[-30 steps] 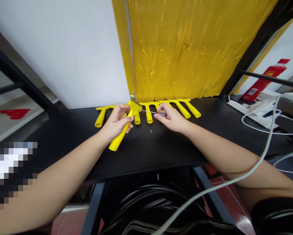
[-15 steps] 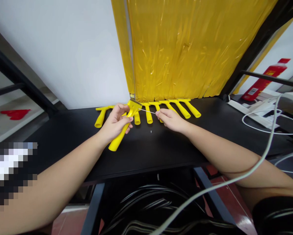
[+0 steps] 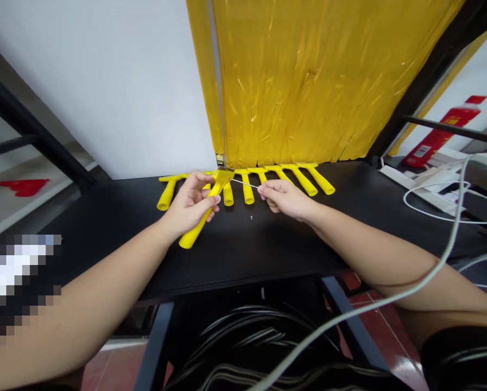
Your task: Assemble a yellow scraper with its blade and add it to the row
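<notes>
My left hand (image 3: pixel 190 203) grips a yellow-handled scraper (image 3: pixel 198 222), its handle slanting down to the left and its head raised near the yellow sheet's lower corner. My right hand (image 3: pixel 286 198) pinches a thin screwdriver (image 3: pixel 245 184) whose metal shaft points left at the scraper's head. Behind both hands a row of several more yellow scrapers (image 3: pixel 304 182) lies on the black table (image 3: pixel 267 244). A tiny screw (image 3: pixel 251 218) rests on the table between my hands.
A crinkled yellow sheet (image 3: pixel 308 81) hangs against the white wall behind the row. White cables and a power strip (image 3: pixel 430 187) lie at the right, with a red bottle (image 3: pixel 442 138) beyond. A white cable (image 3: pixel 390 298) crosses above my right arm.
My right hand has closed more tightly over the screwdriver's handle, hiding its purple grip. The scraper's head has tilted slightly flatter in my left hand.
</notes>
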A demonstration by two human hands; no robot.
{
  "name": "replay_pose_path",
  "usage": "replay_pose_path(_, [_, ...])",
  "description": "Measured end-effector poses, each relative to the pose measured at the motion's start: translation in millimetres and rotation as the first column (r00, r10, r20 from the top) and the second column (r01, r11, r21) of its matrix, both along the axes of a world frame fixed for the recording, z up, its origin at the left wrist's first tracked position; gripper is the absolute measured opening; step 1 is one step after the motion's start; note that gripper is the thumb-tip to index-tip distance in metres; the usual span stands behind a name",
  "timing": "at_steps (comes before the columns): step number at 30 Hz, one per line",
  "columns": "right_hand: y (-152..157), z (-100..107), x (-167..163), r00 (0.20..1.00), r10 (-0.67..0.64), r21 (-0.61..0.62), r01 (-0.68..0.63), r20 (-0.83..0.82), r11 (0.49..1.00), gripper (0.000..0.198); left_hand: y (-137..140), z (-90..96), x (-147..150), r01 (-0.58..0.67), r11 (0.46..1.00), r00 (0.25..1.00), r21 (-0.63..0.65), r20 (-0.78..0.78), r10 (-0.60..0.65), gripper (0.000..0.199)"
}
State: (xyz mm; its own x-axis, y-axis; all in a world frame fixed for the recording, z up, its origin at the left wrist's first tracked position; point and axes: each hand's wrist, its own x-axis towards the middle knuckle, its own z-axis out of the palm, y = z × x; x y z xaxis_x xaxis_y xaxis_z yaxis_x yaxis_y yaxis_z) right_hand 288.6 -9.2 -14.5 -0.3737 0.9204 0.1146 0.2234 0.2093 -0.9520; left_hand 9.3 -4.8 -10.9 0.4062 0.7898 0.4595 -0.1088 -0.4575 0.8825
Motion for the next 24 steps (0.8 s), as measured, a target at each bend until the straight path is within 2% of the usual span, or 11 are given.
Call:
replay_pose_path(2, [-0.3, 2.0, 1.9, 0.989, 0.046, -0.158, -0.069, -0.142, 0.985, 0.041, -1.4, 0.9, -0.4, 0.004, 1.0, 1.0, -0.003, -0.007, -0.004, 0.041])
replay_pose_path(4, [-1.3, 5.1, 3.9, 0.97, 0.066, -0.249, -0.125, -0.233, 0.96, 0.042, -1.8, 1.3, -0.8, 0.007, 1.0, 1.0, 0.002, -0.013, -0.007, 0.041])
replay_pose_path(7, [-1.8, 8.5, 4.5, 0.952, 0.072, -0.333, -0.173, -0.296, 0.927, 0.04, 0.1, 0.3, -1.6, 0.008, 1.0, 1.0, -0.001, -0.017, -0.008, 0.043])
replay_pose_path(9, [0.1, 7.8, 3.1, 0.961, 0.084, -0.335, -0.173, -0.265, 0.926, 0.036, 2.8, -1.4, -1.8, 0.007, 1.0, 1.0, -0.014, -0.026, -0.007, 0.045])
replay_pose_path(11, [3.5, 4.6, 1.7, 0.986, 0.081, -0.265, -0.118, -0.146, 0.957, 0.029, 6.1, -3.3, -1.7, 0.004, 1.0, 0.999, -0.02, -0.037, -0.005, 0.047])
replay_pose_path(13, [6.7, 0.4, 1.4, 0.998, 0.053, -0.136, -0.047, 0.039, 0.99, 0.022, 9.2, -4.6, -1.5, -0.005, 1.0, 0.999, -0.014, -0.042, 0.005, 0.048])
replay_pose_path(16, [7.3, -4.2, 2.9, 0.953, 0.016, 0.092, -0.046, 0.302, 0.995, 0.02, 12.4, -4.6, -1.6, -0.025, 1.0, 0.999, -0.012, -0.036, 0.024, 0.051])
replay_pose_path(20, [2.3, -5.0, 1.9, 0.874, 0.018, 0.321, -0.197, 0.486, 0.926, 0.021, 14.0, -1.4, -1.7, -0.063, 0.996, 0.998, -0.069, -0.009, 0.063, 0.056])
replay_pose_path(24, [1.0, -5.8, -2.7, 0.798, 0.08, 0.382, -0.371, 0.598, 0.846, 0.022, 13.9, 1.6, -1.0, -0.059, 0.984, 0.998, -0.166, 0.005, 0.061, 0.058])
